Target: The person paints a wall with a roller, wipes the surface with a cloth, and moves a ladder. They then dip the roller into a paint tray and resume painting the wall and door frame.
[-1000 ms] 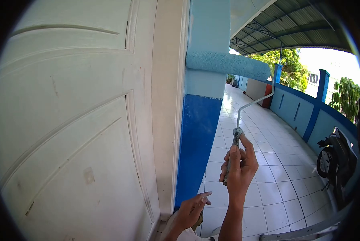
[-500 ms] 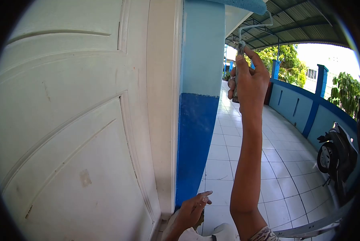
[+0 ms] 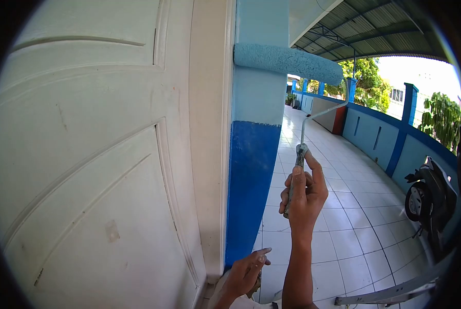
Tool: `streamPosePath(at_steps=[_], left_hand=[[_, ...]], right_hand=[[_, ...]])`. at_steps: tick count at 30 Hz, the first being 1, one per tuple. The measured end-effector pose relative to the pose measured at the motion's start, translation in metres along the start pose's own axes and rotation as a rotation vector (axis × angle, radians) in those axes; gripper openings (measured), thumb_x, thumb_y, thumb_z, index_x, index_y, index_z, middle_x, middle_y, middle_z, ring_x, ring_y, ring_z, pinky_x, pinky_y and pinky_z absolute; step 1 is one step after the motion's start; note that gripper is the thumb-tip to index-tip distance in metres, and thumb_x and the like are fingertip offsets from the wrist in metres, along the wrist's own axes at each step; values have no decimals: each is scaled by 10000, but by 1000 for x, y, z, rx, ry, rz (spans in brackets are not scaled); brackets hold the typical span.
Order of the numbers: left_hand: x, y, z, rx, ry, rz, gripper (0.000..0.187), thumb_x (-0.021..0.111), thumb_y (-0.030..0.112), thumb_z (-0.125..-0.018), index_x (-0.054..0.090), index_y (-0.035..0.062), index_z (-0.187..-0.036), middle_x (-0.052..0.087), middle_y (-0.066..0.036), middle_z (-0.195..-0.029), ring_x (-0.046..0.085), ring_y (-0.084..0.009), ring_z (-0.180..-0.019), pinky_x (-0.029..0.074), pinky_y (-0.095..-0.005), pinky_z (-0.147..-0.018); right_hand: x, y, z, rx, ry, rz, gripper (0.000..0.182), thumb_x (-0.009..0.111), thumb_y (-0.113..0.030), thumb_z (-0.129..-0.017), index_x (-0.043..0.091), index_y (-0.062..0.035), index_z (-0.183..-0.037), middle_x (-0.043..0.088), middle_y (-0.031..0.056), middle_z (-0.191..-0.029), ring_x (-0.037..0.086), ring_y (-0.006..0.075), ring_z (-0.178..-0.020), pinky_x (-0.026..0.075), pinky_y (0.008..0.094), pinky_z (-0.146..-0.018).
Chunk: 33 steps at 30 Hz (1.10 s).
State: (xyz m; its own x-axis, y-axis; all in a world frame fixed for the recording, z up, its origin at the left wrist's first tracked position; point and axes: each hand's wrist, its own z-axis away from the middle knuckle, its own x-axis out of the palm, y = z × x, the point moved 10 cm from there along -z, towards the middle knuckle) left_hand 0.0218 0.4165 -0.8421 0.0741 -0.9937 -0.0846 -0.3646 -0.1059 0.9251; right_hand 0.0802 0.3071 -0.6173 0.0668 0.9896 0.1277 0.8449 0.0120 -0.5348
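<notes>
My right hand (image 3: 305, 193) is wrapped around the paint-smeared handle of a paint roller (image 3: 287, 61), index finger raised along its neck. The roller's fuzzy light-blue sleeve lies level across the light-blue upper part of a narrow wall (image 3: 258, 98), its right end sticking out past the wall's corner. Below a straight line the same wall is dark blue. Low in the view, my left hand (image 3: 247, 272) hangs near the wall's foot, its index finger stretched out and other fingers loosely bent; nothing shows in its grasp.
A white panelled door (image 3: 96, 170) and its pale frame (image 3: 207, 144) border the wall on the left. White floor tiles (image 3: 343, 232) run back to a blue boundary wall (image 3: 369, 131). A motorbike (image 3: 431, 201) stands at right, with a grey metal rail (image 3: 395, 293) below it.
My right hand has come down, drawing the roller from the top of the view to just above the dark-blue section. My left hand stays nearly where it was.
</notes>
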Motion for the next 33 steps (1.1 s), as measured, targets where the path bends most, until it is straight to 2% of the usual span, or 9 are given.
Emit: streamPosePath(at_steps=[3, 9, 14, 16, 20, 22, 26, 28, 33], left_hand=[[1, -6, 0, -11, 1, -14, 384, 436, 269, -1085, 623, 45, -1334, 722, -103, -986, 525, -82, -648, 381, -263, -598], [11, -5, -1, 36, 4, 16, 387, 427, 263, -1089, 619, 32, -1332, 728, -108, -1003, 524, -92, -645, 394, -275, -602], [13, 6, -1, 89, 22, 65, 397, 424, 271, -1092, 618, 22, -1333, 727, -91, -1002, 435, -61, -611, 368, -257, -582], [15, 8, 0, -53, -46, -11, 398, 432, 274, -1091, 618, 21, -1336, 730, -77, -990, 376, -48, -589, 342, -248, -557], [16, 2, 0, 4, -33, -5, 397, 438, 272, -1089, 614, 24, -1344, 734, -73, -973, 369, -43, -572, 325, -249, -535], [17, 0, 1, -16, -55, -51, 466, 413, 359, -1088, 586, 41, -1381, 741, -183, -1000, 662, -175, -742, 517, -314, -723], [20, 2, 4, -60, -74, -55, 464, 405, 353, -1089, 586, 39, -1380, 739, -189, -1012, 688, -202, -809, 529, -325, -767], [21, 4, 4, 13, -26, -23, 404, 432, 289, -1089, 614, 39, -1350, 735, -95, -980, 409, -42, -562, 363, -252, -533], [30, -8, 1, 43, -31, -33, 449, 427, 364, -1088, 613, 57, -1359, 739, -100, -988, 506, -80, -630, 431, -273, -608]], right_hand=[[3, -8, -22, 48, 15, -24, 355, 546, -167, -1038, 552, 0, -1351, 539, 29, -606, 472, 55, -368, 325, 236, -298], [19, -40, -90, -2, 25, -74, 407, 549, -179, -1028, 520, 11, -1387, 522, 43, -635, 457, 66, -361, 330, 250, -294], [11, -30, -59, 16, 7, -29, 381, 542, -164, -1031, 532, 1, -1375, 527, 38, -623, 457, 64, -359, 334, 246, -293], [3, -15, -32, 32, 3, 9, 371, 542, -157, -1031, 538, -4, -1369, 529, 37, -619, 458, 62, -360, 335, 245, -293], [-3, -9, -10, 6, -19, 23, 348, 538, -129, -1030, 545, 3, -1352, 535, 29, -612, 476, 57, -367, 332, 243, -287], [2, -17, -25, 62, -13, -2, 349, 534, -124, -1032, 541, 11, -1353, 533, 29, -612, 476, 59, -366, 328, 244, -286], [16, -43, -78, 28, -6, -51, 391, 545, -164, -1023, 532, 26, -1365, 531, 34, -616, 474, 66, -371, 327, 258, -287], [23, -56, -111, -20, -7, -62, 400, 547, -164, -1012, 534, 28, -1363, 530, 38, -613, 477, 73, -375, 337, 263, -290], [39, -97, -179, -127, 12, -51, 421, 554, -148, -972, 548, 34, -1351, 540, 58, -611, 508, 103, -404, 397, 283, -315]])
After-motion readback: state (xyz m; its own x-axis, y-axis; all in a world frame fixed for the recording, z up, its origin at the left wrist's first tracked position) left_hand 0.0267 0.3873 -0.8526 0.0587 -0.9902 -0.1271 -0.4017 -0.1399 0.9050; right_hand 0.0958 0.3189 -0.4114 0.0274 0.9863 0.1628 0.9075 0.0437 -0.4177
